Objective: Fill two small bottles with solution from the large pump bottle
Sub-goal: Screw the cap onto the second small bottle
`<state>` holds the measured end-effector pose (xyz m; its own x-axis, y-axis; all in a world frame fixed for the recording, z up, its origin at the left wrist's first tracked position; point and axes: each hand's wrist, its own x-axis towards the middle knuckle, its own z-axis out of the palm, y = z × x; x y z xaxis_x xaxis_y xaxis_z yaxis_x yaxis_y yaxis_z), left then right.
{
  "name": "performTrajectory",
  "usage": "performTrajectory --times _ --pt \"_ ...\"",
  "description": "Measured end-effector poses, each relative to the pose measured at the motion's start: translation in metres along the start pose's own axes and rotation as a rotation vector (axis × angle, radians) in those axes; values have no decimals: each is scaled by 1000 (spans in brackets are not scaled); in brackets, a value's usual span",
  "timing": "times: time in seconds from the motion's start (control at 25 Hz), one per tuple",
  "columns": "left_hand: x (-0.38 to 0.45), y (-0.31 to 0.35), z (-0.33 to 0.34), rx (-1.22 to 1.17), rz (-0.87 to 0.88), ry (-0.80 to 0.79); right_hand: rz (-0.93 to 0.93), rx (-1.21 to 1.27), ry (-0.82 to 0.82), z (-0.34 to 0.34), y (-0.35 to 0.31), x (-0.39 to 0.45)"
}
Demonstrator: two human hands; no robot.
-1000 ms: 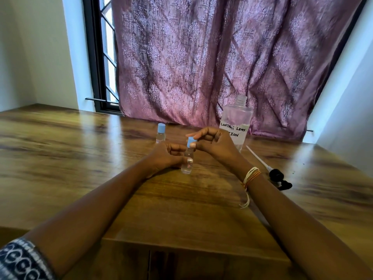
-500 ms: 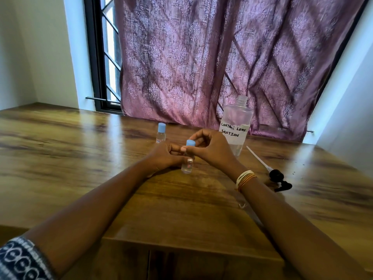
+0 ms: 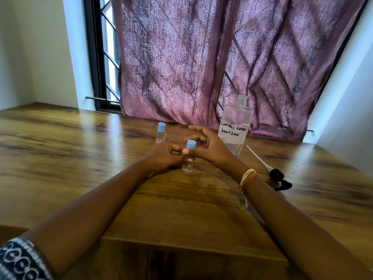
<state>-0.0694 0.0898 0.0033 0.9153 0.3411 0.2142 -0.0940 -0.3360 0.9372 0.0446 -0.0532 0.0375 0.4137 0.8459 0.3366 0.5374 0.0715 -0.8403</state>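
One small bottle is gripped by the left hand, the right hand spread loose beside its cap; tightening is judged unfinished, re-pinching required.

Two clear, blue-capped bottles are standing upright: the nearer small bottle and, behind-left, the farther small bottle. The large bottle is standing open-necked at right, its black pump lying alongside.
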Motion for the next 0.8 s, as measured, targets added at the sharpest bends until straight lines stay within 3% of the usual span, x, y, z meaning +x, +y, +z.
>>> performTrajectory --times 0.12,0.32,0.56,0.8 --pt "-1 1 1 -26 -7 -2 -18 171 -146 -9 -3 1" --pt "-2 3 2 -28 -6 -8 -14 -74 69 -1 -2 0" --pt "-3 3 3 -59 -21 -14 -9 184 -218 -12 -4 0" --pt "-6 8 3 -25 -20 -25 -14 10 39 -1 -2 -1"
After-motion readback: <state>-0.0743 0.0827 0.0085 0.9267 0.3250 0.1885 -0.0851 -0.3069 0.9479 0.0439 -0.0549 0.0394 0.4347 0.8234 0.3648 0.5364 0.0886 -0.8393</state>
